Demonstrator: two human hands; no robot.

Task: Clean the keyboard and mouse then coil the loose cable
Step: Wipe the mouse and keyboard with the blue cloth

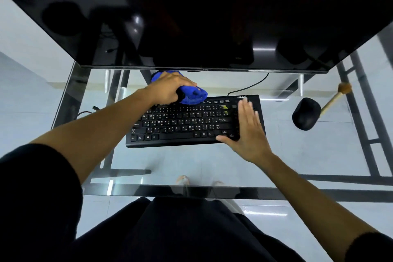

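A black keyboard [187, 125] lies on the glass desk [191, 164] in front of me. My left hand [168, 89] is shut on a blue cloth [192, 97] and presses it on the keyboard's far left corner. My right hand [247, 132] lies flat with fingers spread on the keyboard's right end. A black mouse [306, 114] sits to the right, apart from both hands. The keyboard's black cable [251, 86] runs from its back edge up under the monitor. Another loose cable end [89, 111] lies at the desk's left edge.
A large dark monitor [202, 17] hangs over the back of the desk. A brush with a wooden handle [336, 98] lies right of the mouse. The desk's metal frame [361, 123] and the floor show through the glass. My feet [200, 181] show below the front edge.
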